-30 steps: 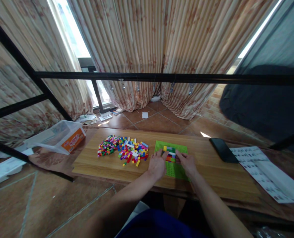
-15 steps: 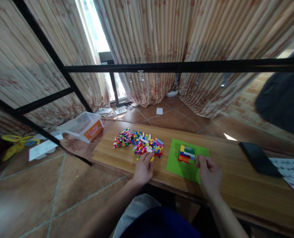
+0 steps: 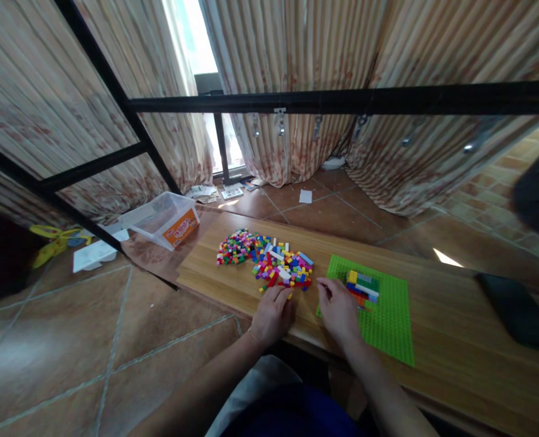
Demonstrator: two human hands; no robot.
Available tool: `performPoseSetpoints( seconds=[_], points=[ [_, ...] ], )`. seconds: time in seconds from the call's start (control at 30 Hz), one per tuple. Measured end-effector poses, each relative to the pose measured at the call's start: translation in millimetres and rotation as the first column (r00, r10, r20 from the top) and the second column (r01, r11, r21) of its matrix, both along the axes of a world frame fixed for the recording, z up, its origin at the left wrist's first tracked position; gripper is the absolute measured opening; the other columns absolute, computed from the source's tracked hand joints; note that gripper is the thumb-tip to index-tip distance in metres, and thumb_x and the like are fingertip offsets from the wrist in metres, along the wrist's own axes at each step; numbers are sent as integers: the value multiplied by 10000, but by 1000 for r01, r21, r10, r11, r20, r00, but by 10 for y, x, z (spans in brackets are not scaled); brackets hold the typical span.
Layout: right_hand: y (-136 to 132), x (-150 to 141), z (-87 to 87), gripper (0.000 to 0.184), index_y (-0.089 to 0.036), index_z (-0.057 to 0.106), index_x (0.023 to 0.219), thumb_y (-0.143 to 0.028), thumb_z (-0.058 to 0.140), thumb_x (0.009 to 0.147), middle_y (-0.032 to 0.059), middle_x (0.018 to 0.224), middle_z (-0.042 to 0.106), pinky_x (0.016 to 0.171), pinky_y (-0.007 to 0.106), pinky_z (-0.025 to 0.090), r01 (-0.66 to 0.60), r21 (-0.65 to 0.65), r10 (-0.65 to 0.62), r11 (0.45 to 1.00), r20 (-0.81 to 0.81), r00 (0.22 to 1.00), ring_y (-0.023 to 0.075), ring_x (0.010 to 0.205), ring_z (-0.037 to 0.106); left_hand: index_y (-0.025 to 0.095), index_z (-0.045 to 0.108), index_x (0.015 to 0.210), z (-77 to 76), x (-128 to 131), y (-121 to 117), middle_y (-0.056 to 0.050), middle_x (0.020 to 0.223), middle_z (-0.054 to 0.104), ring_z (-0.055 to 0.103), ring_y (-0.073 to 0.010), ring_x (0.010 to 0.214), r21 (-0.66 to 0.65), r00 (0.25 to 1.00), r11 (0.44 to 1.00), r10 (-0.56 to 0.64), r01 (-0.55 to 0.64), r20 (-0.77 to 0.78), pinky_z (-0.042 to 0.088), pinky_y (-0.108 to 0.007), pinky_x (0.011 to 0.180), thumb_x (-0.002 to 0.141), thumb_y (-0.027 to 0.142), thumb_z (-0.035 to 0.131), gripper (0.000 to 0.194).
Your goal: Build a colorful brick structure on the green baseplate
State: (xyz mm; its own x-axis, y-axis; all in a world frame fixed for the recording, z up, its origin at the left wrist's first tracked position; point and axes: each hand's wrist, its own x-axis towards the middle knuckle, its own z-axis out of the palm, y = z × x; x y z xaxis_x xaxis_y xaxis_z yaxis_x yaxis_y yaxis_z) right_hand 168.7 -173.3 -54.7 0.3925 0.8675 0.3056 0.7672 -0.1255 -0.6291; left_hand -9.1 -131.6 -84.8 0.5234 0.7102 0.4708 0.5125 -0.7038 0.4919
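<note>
Small bricks (image 3: 235,247): formed a dense, many-coloured heap on the wooden tabletop (image 3: 437,328), pink, green and red among them.
Larger bricks (image 3: 283,267): lay loose at mixed angles, touching the heap's right side; white, yellow, blue, red and purple showed.
Green baseplate (image 3: 390,321): was studded and lay flat, slightly askew, right of the loose bricks, its near left part partly hidden.
Brick build (image 3: 364,287): sat low and compact on the baseplate, yellow at its left, green on top, with a white strip nearer.
</note>
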Motion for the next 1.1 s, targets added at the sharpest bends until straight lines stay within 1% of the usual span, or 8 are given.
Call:
performPoseSetpoints(
  seconds=[0.1,0.3,0.43,0.6,0.8,0.97,1.03,1.1],
  points=[
    [302,57,69,350,-176,714,984,-243,373,936,107,993,715,842,313,460,45,-91,-35,995,113,993,206,913,632,155,595,1198,0,3,3,-115,1093,656,607,-214,1036,10,1000,1000,-3,3,-2,560,-376,926,941,139,466,288],
    [833,166,44,265,-191,741,918,-141,490,851,90,915,722,822,287,434,59,-214,-23,975,167,986,187,872,632,161,595,1206,3,1,2,-113,1112,653,602,-216,1035,-15,999,1000,-21,21,-34,556,-382,932,939,131,470,297],
    [980,192,-6,243,-196,753,848,-118,524,818,95,879,723,800,285,429,39,-282,15,959,185,983,192,857,643,166,602,1197,0,12,-2,-113,1102,653,603,-213,1017,-36,999,999,-18,16,-46,558,-378,920,952,144,453,288],
    [1009,175,-11,243,-207,756,841,-119,530,823,95,851,716,777,282,430,24,-310,39,950,194,980,190,838,648,171,605,1197,-24,20,0,-113,1110,650,602,-210,1022,-56,999,998,-22,20,-33,554,-378,931,953,153,457,286],
    [819,112,124,297,-192,734,977,-135,466,862,106,949,707,825,291,442,11,-236,29,972,165,986,194,902,638,181,602,1198,-28,10,5,-101,1123,649,603,-211,1034,-56,999,998,-28,26,-39,550,-388,954,926,117,474,307],
    [309,72,210,338,-192,717,1064,-224,426,894,94,1031,705,866,310,475,-32,-135,43,990,82,996,196,945,636,175,600,1188,-24,-3,17,-103,1116,653,601,-212,1054,-20,1000,999,-27,26,-16,557,-391,948,939,119,460,292],
    [35,78,175,339,-197,731,1014,-287,426,896,92,970,706,823,334,500,-57,-31,53,998,-106,993,203,876,644,181,607,1185,-25,-5,19,-106,1119,656,610,-213,1058,-4,1000,1000,-13,13,-5,564,-400,947,934,119,463,296],
    [-250,114,109,337,-218,739,988,-349,446,886,85,944,708,804,349,516,-36,-4,34,999,-248,968,206,848,653,189,616,1184,-19,-9,13,-110,1134,657,620,-216,1069,-8,1000,1000,2,-2,4,567,-411,956,923,122,473,305]
  ],
)
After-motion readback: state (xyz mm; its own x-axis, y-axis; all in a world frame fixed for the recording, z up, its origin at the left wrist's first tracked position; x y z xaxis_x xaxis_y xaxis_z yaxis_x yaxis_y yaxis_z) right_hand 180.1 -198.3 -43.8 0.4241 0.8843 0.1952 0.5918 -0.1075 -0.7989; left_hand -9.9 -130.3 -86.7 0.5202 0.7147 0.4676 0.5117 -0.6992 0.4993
